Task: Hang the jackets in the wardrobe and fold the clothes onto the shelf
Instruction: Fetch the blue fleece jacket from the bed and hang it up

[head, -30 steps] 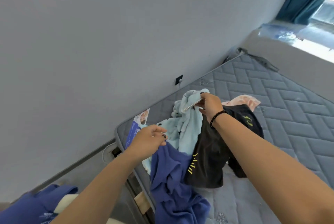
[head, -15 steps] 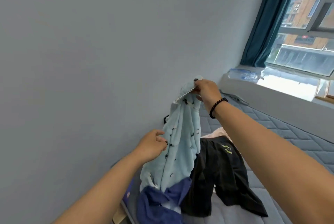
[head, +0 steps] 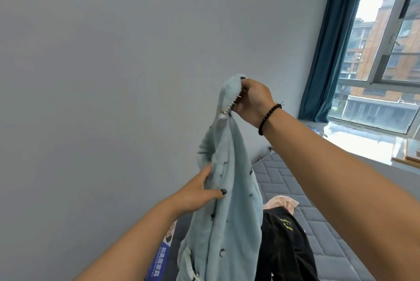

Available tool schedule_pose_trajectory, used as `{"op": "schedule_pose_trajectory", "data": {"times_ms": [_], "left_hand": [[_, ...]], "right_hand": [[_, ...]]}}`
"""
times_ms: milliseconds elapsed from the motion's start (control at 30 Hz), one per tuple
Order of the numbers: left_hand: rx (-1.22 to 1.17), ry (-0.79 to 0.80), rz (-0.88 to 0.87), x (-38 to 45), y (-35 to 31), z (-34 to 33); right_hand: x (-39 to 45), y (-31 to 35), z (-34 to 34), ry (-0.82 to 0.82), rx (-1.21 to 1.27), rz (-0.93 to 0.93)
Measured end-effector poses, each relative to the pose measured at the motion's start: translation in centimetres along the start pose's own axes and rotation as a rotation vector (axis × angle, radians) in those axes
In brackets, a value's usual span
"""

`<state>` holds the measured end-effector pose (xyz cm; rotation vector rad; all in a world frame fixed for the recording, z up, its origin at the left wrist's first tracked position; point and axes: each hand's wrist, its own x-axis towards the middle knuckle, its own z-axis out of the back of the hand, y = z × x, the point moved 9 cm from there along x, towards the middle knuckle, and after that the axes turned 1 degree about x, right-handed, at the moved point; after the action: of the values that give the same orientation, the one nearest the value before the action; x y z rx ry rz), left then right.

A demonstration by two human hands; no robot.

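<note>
A light blue fleece garment with small dark marks and a white trimmed edge hangs in the air before the grey wall. My right hand grips its top edge, held high. Lower down, my left hand pinches a fold of the same fleece at its left side. A black garment with yellow print lies on the bed beneath, partly behind the fleece. A pale pink cloth lies just beyond it.
The grey quilted mattress runs along the wall toward the window sill. A dark teal curtain hangs at the window's left side. A blue printed label shows at the mattress end.
My right hand has lifted the light blue fleece higher off the bed. My left hand moved up with it and holds its side. The blue garment has left the view.
</note>
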<state>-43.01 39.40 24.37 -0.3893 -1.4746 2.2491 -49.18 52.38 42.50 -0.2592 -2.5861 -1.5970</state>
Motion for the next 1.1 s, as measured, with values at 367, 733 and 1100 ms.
{"op": "schedule_pose_trajectory", "data": {"times_ms": [367, 733, 1100], "left_hand": [[0.095, -0.573, -0.184, -4.6, -3.4, 8.1], [0.272, -0.656, -0.265, -14.5, -8.0, 8.7], [0.224, -1.047, -0.194, -37.4, -14.3, 8.5]], "right_hand": [[-2.6, 3.0, -7.6, 0.229, -0.157, 0.030], [-7.8, 7.0, -14.5, 0.354, -0.363, 0.251], [-20.0, 3.6, -21.1, 0.583, -0.537, 0.217]]}}
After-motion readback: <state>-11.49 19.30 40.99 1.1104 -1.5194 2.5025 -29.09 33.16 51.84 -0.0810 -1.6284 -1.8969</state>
